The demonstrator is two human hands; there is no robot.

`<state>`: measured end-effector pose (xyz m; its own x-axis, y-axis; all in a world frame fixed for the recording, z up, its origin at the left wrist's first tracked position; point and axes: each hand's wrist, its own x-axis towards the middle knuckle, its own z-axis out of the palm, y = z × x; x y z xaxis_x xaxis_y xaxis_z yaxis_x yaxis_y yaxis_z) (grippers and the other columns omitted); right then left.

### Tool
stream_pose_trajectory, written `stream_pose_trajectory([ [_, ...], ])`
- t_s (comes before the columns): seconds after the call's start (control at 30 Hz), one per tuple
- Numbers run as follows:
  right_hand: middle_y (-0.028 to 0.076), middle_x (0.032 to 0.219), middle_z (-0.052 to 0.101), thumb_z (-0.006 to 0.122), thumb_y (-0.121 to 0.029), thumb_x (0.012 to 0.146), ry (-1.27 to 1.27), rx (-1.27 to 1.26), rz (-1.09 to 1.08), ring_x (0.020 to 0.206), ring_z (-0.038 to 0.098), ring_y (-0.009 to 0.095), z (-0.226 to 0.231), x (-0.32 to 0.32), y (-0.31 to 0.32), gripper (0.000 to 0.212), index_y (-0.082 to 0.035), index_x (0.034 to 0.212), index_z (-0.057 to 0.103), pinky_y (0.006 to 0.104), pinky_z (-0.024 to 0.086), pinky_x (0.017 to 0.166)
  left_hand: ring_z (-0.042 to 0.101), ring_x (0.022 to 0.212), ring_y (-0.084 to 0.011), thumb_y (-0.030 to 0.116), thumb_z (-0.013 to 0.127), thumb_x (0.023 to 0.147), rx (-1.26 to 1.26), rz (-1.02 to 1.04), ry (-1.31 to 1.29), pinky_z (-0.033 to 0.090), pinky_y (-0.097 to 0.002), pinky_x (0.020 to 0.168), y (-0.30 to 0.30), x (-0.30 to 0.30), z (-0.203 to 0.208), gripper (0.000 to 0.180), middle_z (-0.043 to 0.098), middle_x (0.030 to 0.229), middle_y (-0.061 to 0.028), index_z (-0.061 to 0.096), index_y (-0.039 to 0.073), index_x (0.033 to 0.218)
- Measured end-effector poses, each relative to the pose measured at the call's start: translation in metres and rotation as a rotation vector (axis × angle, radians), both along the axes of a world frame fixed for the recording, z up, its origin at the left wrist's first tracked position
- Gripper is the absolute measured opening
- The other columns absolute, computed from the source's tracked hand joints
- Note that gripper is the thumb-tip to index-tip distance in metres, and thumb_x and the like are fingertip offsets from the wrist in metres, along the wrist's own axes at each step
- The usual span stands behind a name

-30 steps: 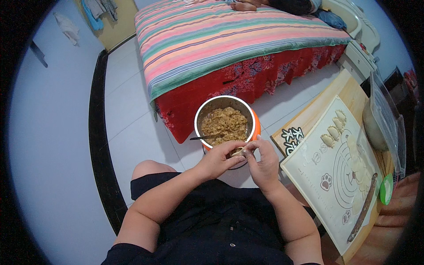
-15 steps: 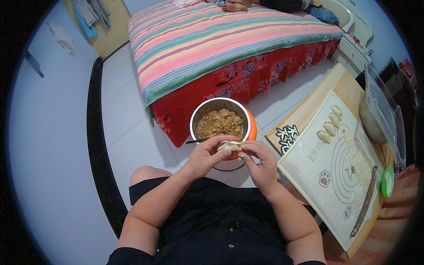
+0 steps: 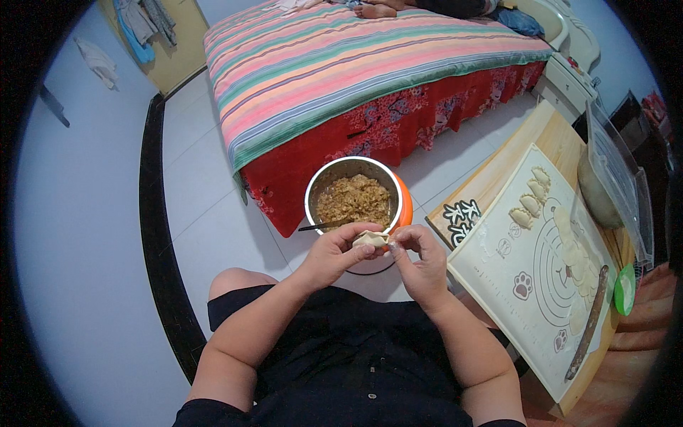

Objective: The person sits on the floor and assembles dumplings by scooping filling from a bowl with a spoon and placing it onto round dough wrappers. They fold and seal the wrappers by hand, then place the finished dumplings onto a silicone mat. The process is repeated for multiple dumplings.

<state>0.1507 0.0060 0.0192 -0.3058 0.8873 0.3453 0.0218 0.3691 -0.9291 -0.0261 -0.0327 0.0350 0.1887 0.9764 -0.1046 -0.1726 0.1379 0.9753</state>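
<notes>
Between my two hands, just over the near rim of a metal bowl, is a pale folded dumpling (image 3: 371, 240). My left hand (image 3: 337, 250) cradles it with the thumb in front and the fingers behind. At its right end, my right hand (image 3: 418, 260) pinches the dough edge between thumb and forefinger. Brown minced filling (image 3: 356, 201) sits in the bowl (image 3: 310, 191), which has an orange outer side. The dark handle of a utensil (image 3: 317, 226) sticks out over the bowl's left rim.
On the right, a table (image 3: 475, 186) carries a white mat (image 3: 491, 274) with several finished dumplings (image 3: 531, 200), flat wrappers (image 3: 580, 263) and a rolling pin (image 3: 588, 324). A green dish (image 3: 625, 290) lies beyond. Ahead stands a striped bed (image 3: 341, 78) with a person's bare feet (image 3: 377, 11) on it.
The fingers of my right hand have shifted slightly along the dumpling's right end, and its edge looks more closed. My left hand stays almost where it was.
</notes>
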Motion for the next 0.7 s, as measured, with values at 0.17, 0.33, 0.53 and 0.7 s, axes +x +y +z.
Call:
stream_pose_trajectory([
  [0.17,0.012,0.088,0.064,0.062,-0.002,0.079,0.005,-0.062,-0.045,0.077,0.063,0.019,0.0059,-0.0003,-0.0015,0.022,0.001,0.100,0.058,0.0281,0.050,0.070,0.057,0.100,-0.0163,0.015,0.058,0.088,0.014,0.017,-0.052,0.048,-0.0312,0.087,0.0005,-0.0005,-0.0024,0.038,0.057,0.111,-0.0086,0.048,0.002,0.122],
  [0.33,0.012,0.086,0.064,0.065,-0.003,0.076,-0.145,0.090,0.014,0.076,0.063,0.022,0.0096,0.0047,0.0059,0.019,-0.001,0.095,0.064,0.0294,0.050,0.068,0.057,0.100,-0.0166,0.015,0.058,0.088,0.001,0.006,-0.022,0.048,-0.0306,0.087,0.0004,-0.0012,-0.0043,0.039,0.056,0.112,-0.0088,0.047,0.002,0.122],
  [0.53,0.010,0.086,0.062,0.063,-0.001,0.078,-0.174,0.078,0.055,0.077,0.060,0.018,0.0089,0.0071,0.0062,0.015,0.000,0.092,0.064,0.0266,0.048,0.068,0.057,0.099,-0.0153,0.015,0.056,0.089,-0.008,-0.018,0.014,0.048,-0.0284,0.086,-0.0005,-0.0010,-0.0010,0.039,0.056,0.112,-0.0088,0.045,0.002,0.124],
  [0.7,0.012,0.083,0.063,0.065,-0.002,0.074,-0.245,0.164,-0.028,0.076,0.061,0.025,0.0055,0.0023,0.0039,0.015,-0.001,0.088,0.065,0.0315,0.049,0.067,0.057,0.098,-0.0140,0.015,0.055,0.089,-0.009,-0.030,0.051,0.048,-0.0273,0.086,-0.0009,-0.0008,-0.0045,0.039,0.057,0.111,-0.0079,0.046,0.001,0.124],
])
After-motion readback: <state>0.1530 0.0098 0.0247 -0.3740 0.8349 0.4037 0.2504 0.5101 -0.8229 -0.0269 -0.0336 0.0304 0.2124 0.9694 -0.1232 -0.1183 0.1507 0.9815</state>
